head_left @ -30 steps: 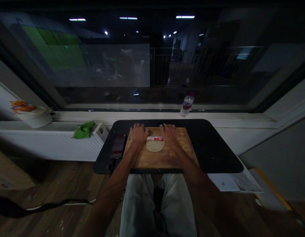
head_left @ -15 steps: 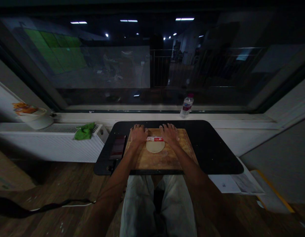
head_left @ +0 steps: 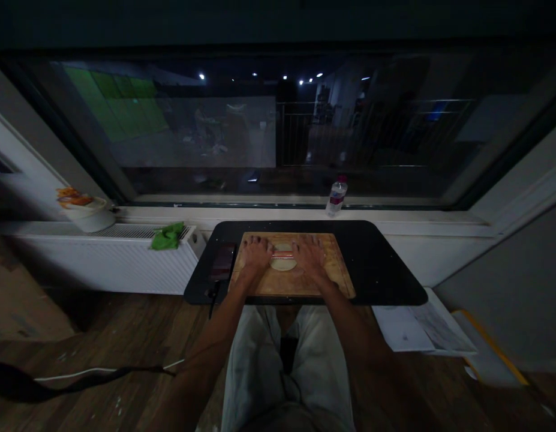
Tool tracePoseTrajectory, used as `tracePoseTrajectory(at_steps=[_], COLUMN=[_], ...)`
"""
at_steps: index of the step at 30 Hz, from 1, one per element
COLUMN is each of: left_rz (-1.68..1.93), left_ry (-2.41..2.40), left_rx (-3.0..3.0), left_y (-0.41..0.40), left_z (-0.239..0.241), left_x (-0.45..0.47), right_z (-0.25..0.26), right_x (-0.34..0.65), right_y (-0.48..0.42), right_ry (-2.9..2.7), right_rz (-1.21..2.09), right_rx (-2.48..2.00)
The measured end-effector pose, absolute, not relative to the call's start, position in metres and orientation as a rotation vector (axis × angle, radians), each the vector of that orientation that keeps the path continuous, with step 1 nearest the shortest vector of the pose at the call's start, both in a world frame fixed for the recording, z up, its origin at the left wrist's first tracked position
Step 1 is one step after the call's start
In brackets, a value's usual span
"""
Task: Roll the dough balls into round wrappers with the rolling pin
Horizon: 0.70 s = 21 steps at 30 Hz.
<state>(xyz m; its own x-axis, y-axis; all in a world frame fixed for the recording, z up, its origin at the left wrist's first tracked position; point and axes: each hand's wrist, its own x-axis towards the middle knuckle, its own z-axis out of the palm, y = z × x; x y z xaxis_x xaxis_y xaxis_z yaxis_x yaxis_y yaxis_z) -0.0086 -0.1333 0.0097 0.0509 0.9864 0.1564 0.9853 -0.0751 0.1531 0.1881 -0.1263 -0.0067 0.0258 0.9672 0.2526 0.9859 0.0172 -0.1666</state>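
Note:
A round, flat piece of dough (head_left: 283, 266) lies on the wooden cutting board (head_left: 282, 290). Across it runs a slim red-and-white cylinder (head_left: 283, 255), used like a rolling pin; its ends are hidden beneath my hands. My left hand (head_left: 258, 253) presses on the cylinder's left end, palm down, with its fingers stretched forward over the board. On the right end rests my right hand (head_left: 310, 254), also palm down, its fingers spread and pointing toward the window. Dough shows both in front of and behind the cylinder, between the two hands.
The board sits on a black tabletop (head_left: 380, 264). A phone (head_left: 224, 261) with a cable lies left of the board. A water bottle (head_left: 336, 197) stands on the windowsill. On the radiator (head_left: 138, 258) are a green cloth (head_left: 168, 236) and a white tub (head_left: 91, 217).
Both hands have drawn the cylinder back toward me, from the dough's far edge to around its middle. The camera view has shifted slightly.

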Motion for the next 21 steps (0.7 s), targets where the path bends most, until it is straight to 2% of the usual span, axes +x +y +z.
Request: tracePoseTrajectory(at_steps=[21], left_rz=[0.628], left_ry=[2.085], left_rx=[2.277], left_y=[-0.181], left_z=[-0.014], left_x=[-0.014], right_z=[-0.003], right_x=[0.19], right_y=[-0.189], right_ry=[-2.047], right_rz=[-0.141], right_rx=[-1.914])
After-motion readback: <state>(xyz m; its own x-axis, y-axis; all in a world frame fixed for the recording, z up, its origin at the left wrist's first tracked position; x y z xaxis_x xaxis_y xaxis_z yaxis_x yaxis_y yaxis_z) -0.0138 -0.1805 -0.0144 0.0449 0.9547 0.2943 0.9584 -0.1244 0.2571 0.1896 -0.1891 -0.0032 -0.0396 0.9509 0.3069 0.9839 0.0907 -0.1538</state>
